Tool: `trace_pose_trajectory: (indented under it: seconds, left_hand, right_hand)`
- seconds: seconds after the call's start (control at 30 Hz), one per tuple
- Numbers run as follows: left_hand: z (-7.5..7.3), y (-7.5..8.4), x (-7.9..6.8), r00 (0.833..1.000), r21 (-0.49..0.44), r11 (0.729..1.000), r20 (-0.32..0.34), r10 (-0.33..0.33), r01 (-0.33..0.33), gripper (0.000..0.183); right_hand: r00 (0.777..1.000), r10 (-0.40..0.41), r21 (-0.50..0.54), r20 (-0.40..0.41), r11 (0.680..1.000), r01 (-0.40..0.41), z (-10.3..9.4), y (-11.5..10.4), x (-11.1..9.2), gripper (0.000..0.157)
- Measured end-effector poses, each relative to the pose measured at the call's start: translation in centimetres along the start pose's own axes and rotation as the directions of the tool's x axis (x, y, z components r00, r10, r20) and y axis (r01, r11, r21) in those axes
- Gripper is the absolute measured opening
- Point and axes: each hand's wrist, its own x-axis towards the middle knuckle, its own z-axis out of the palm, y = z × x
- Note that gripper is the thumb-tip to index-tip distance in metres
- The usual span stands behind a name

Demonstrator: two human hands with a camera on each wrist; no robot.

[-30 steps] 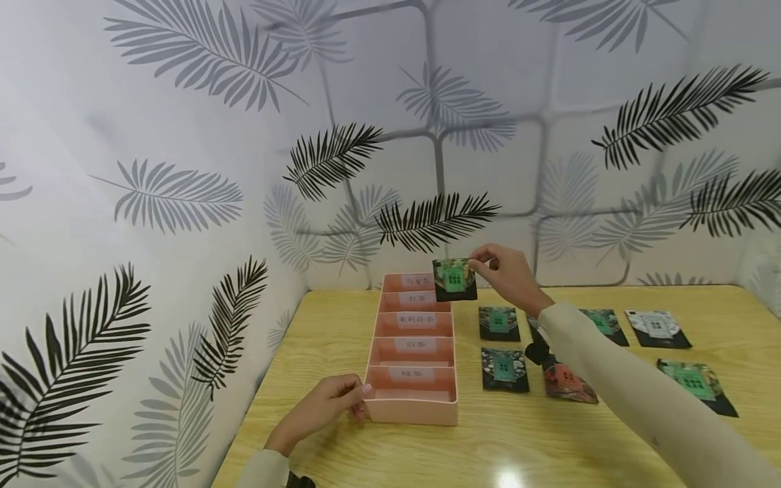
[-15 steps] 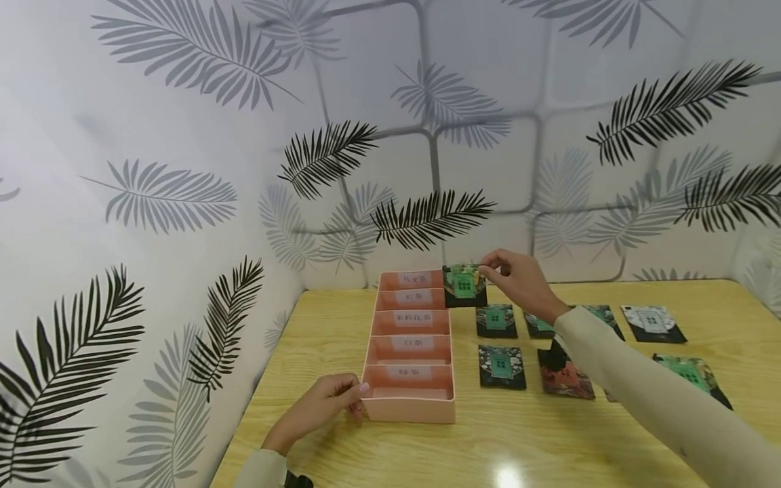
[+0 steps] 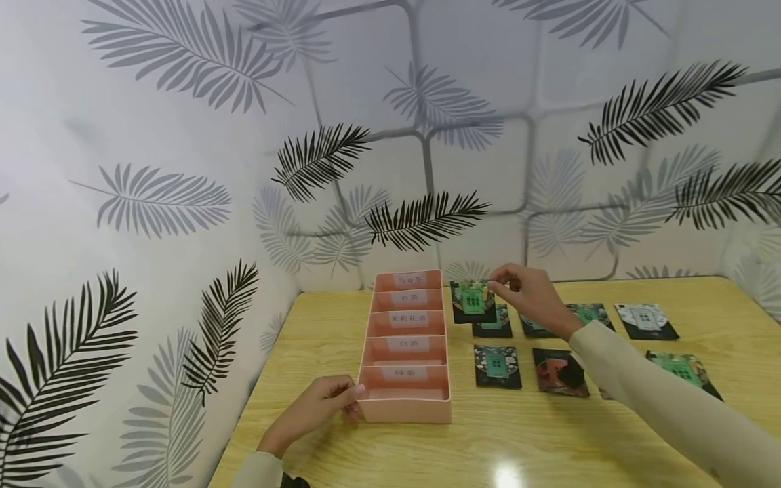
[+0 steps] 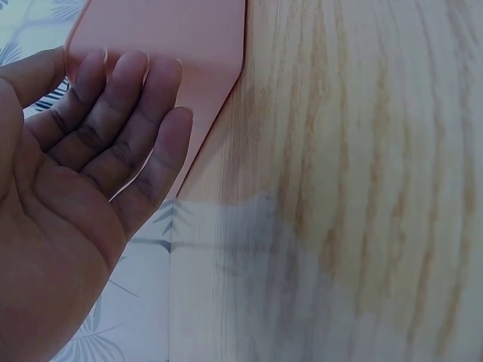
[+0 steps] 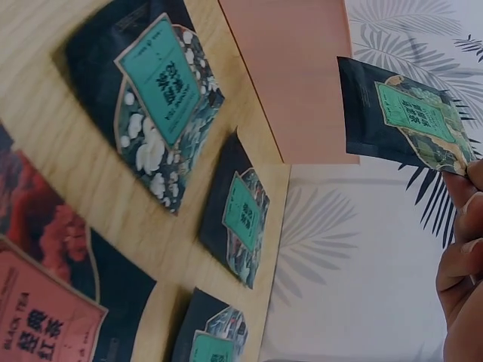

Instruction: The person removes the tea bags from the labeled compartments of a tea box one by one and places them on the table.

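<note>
A dark tea sachet (image 3: 472, 301) with a green label hangs from my right hand (image 3: 532, 297), pinched at its upper right corner by thumb and fingertips. It is held raised to the right of a long pink compartment box (image 3: 405, 411), apart from it. In the right wrist view the sachet (image 5: 407, 113) shows its printed front, tilted. My left hand (image 3: 317, 410) holds the box's near left corner, thumb at the rim and the other fingers curled against the outer wall. In the left wrist view those fingers (image 4: 124, 83) touch the pink wall.
Several tea sachets lie right of the box: a white-flowered one (image 3: 497, 367), a red one (image 3: 558, 373), a white one (image 3: 647, 320) and a green one (image 3: 683, 368). Labelled dividers split the box into several compartments. A leaf-patterned wall covering (image 3: 390, 163) rises behind the wooden table (image 3: 390, 454).
My right hand has moved the sachet right and down, from in front of the box's far right end to beside it. The left hand keeps its hold on the box corner.
</note>
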Motion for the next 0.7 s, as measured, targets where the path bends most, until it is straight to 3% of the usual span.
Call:
trace_pose_trajectory:
  seconds: [0.27,0.47,0.7]
  left_hand:
    - [0.0,0.2,0.0,1.000,0.009,1.000,-0.002,-0.004,0.004,0.038]
    - [0.1,0.5,-0.1,1.000,-0.003,1.000,0.000,0.008,-0.008,0.040]
    - [0.1,0.5,-0.1,1.000,-0.010,1.000,0.003,0.009,-0.009,0.039]
  right_hand:
    - [0.999,0.035,0.000,0.030,0.999,-0.035,-0.4,0.2,-2.0,0.012]
    - [0.999,0.018,-0.009,0.045,1.000,-0.018,-0.5,0.5,-3.2,0.011]
    - [0.997,0.039,0.034,0.067,0.999,-0.041,-0.8,0.2,-4.4,0.011]
